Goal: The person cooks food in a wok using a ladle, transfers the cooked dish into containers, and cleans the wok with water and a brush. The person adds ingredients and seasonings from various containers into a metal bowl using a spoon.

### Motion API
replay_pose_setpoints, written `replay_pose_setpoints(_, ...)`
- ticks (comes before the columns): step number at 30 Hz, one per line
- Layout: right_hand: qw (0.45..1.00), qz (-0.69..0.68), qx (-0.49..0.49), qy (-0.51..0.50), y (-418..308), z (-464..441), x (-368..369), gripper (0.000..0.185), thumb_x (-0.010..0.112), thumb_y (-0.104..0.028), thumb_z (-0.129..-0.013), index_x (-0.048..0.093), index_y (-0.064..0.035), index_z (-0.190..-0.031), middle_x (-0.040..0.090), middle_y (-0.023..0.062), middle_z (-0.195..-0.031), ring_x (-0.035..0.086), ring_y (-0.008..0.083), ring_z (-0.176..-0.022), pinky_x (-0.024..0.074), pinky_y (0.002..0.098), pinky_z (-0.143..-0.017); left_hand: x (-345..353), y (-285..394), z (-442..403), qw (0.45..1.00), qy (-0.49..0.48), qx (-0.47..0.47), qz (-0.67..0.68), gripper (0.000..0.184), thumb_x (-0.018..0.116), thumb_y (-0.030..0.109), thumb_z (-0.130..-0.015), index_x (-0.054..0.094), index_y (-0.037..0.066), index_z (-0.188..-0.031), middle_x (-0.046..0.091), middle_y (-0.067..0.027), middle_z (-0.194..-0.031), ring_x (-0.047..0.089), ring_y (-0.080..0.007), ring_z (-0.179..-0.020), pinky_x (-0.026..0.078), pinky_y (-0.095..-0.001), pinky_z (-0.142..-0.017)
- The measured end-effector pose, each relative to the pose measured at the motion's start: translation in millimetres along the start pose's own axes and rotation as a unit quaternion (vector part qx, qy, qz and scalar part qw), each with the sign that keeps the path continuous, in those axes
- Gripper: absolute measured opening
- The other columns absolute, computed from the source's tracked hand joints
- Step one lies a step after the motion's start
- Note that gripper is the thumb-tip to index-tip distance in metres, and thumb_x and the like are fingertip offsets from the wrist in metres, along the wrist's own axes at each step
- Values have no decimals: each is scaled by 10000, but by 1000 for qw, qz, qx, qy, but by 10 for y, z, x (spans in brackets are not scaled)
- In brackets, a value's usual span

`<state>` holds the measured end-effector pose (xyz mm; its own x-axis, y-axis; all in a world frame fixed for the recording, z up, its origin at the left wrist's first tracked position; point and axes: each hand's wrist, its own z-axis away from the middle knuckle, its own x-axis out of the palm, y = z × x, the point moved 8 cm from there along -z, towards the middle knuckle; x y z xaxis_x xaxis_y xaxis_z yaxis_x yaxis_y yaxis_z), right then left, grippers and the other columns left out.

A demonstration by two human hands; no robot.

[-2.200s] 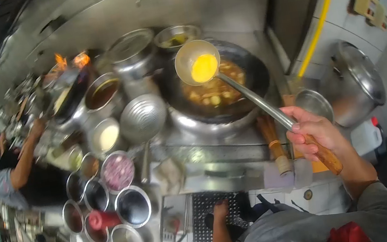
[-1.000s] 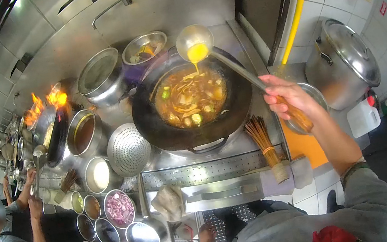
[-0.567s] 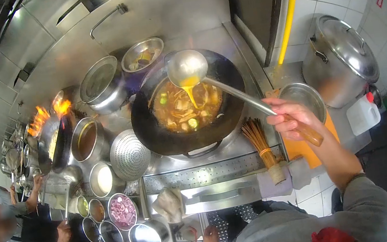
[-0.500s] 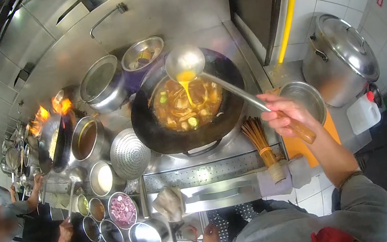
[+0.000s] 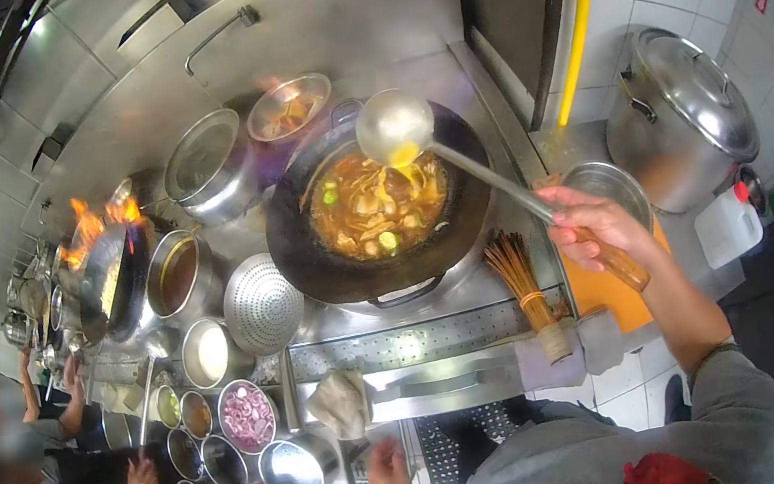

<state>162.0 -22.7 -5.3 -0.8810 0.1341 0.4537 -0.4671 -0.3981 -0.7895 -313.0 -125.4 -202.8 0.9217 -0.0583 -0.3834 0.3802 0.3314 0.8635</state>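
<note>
My right hand (image 5: 597,224) grips the wooden handle of a long metal ladle (image 5: 398,129). The ladle's bowl is tilted above the back right of a large black wok (image 5: 383,278), with yellow liquid at its lip that looks like beaten egg (image 5: 404,154). Yellow streaks lie on the brown stew (image 5: 352,212), among green slices and pale pieces. Below the front edge of the counter, my left hand (image 5: 388,475) hangs near a cloth (image 5: 339,404); its fingers are too indistinct to tell whether they are open or closed.
A perforated skimmer (image 5: 263,304) lies left of the wok. Bamboo brush (image 5: 531,305) and metal bowl (image 5: 609,186) are at right; a lidded stockpot (image 5: 687,93) stands beyond. At left, a co-worker's hand (image 5: 141,481) holds another ladle near a flaming wok (image 5: 112,275).
The ladle and my right hand have moved slightly right. The stream of yellow liquid has thinned away, and more yellow lies on the stew. My left hand has shifted left.
</note>
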Motion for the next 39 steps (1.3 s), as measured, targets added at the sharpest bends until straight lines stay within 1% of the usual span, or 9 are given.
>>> replay_pose_setpoints(7,995,-25,-14,-99,170,-466,395,394,510,-124,-995,430,-132,-1381,490,4,-768,457,59,-496,400,245,-363,-65,790,-40,999,13,-13,33,278,586,88,-950,599,-39,-1197,649,-68,-911,577,-96,-761,475,-249,-642)
replay_pose_setpoints(11,990,-6,-40,-136,199,-880,500,422,503,-119,-998,381,-91,-1401,494,15,-767,468,76,-496,414,255,-373,-70,692,10,1000,-6,22,22,291,601,109,-944,599,-46,-1190,667,-87,-943,607,-128,-794,501,-269,-678)
replay_pose_setpoints(18,981,177,-78,-38,-47,-1049,353,444,503,-113,-992,349,-101,-1408,486,-5,-736,485,80,-507,419,253,-389,-185,377,81,999,20,32,-10,332,624,158,-938,599,-61,-1186,685,-120,-1002,655,-171,-888,532,-306,-770)
replay_pose_setpoints(23,918,389,-71,35,-238,-513,145,516,515,-106,-989,316,-137,-1465,500,-5,-732,478,72,-494,407,251,-402,-268,529,89,1000,24,11,3,344,621,157,-949,579,-74,-1199,683,-117,-984,659,-174,-886,535,-301,-783)
replay_pose_setpoints(28,956,288,-9,53,-23,-199,-4,563,518,-89,-977,291,-137,-1490,496,4,-718,490,87,-496,401,267,-432,-252,818,-8,999,3,25,42,349,613,129,-955,559,-65,-1241,666,-115,-937,567,-94,-669,460,-209,-588)
replay_pose_setpoints(31,937,337,-37,87,296,-300,86,542,505,-102,-986,302,-147,-1486,497,19,-746,458,82,-491,404,259,-403,-226,1115,-25,999,14,22,-29,348,623,125,-946,577,-55,-1241,676,-140,-986,625,-143,-741,514,-253,-646)
replay_pose_setpoints(33,991,118,-45,51,360,-290,42,515,497,-130,-998,311,-159,-1477,476,4,-761,453,80,-492,406,264,-385,-253,1073,-96,994,24,83,-68,341,634,125,-938,593,-48,-1229,682,-160,-1022,658,-191,-817,542,-293,-706)
replay_pose_setpoints(35,999,13,-38,11,331,-183,137,503,480,-124,-990,334,-157,-1470,463,1,-749,452,71,-467,412,265,-354,-243,1088,-100,992,24,102,-77,333,643,124,-930,607,-44,-1216,688,-178,-1052,679,-233,-896,557,-327,-763)
replay_pose_setpoints(39,950,-281,-50,-126,437,115,156,438,467,-143,-1009,387,-170,-1439,458,-3,-781,425,45,-450,403,242,-324,-184,1187,-55,994,6,88,-68,326,653,125,-922,623,-32,-1205,694,-199,-1084,690,-265,-984,563,-351,-811)
